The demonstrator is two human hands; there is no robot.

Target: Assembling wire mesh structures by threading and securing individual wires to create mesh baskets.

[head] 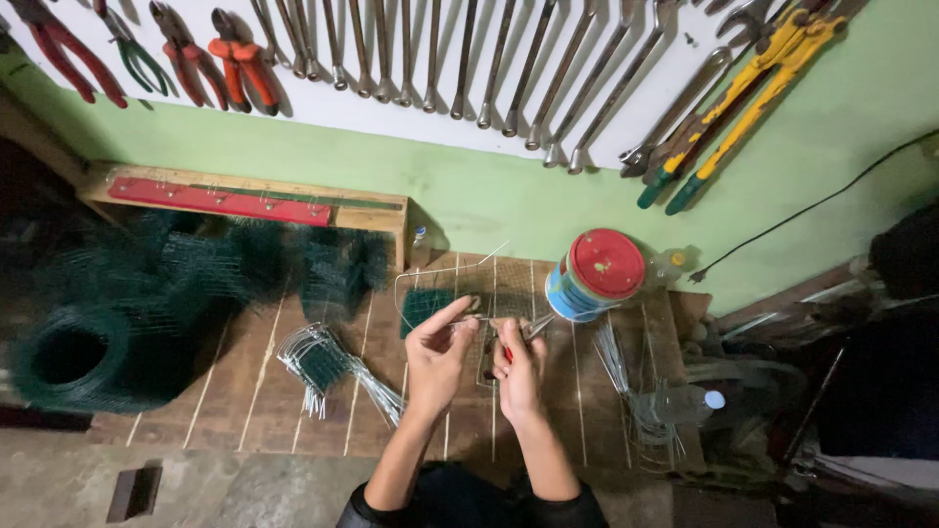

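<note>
Thin grey wire (468,320) runs crosswise between the two hands, its long axis left to right, low over the wooden bench (245,391). The left hand (437,354) has its fingers pressed together, pinching the wire near its left end. The right hand (518,364) is curled shut round red-handled pliers (528,330), whose nose points away from the fingers, up and right toward the wire's other end; whether the nose grips the wire is too small to tell. A green mesh piece (423,305) lies just beyond the left fingers. A red-lidded tin (597,274) stands beyond and right of the right fingers. Cut wires (337,370) lie left of the left hand. Both forearms run off the lower edge.
</note>
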